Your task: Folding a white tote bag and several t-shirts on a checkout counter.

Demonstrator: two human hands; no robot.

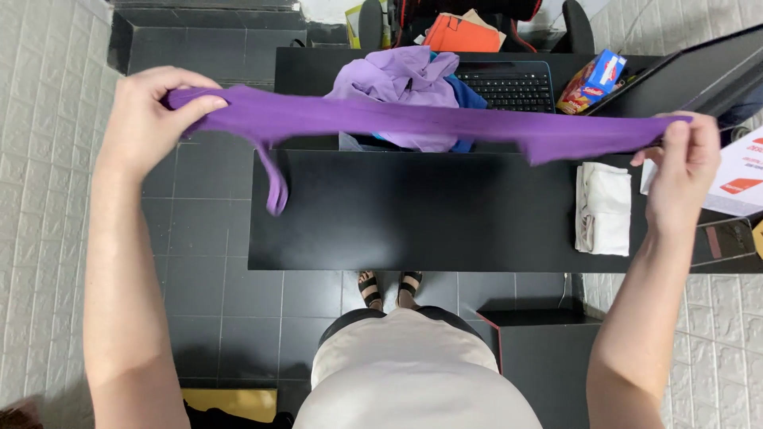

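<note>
A purple garment [413, 121] is stretched flat and taut in the air above the black table [413, 214]. My left hand [151, 115] grips its left end, with a loose strip of cloth dangling below. My right hand [683, 163] pinches its right end. Both arms are spread wide, and the garment hangs between them at chest height over the table's far half.
A pile of purple and blue clothes [405, 79] lies behind the garment by a black keyboard [509, 83]. A folded white cloth [604, 208] rests on the table's right side. A snack box [592, 79], a laptop lid [691, 71] and a phone [723, 238] lie to the right.
</note>
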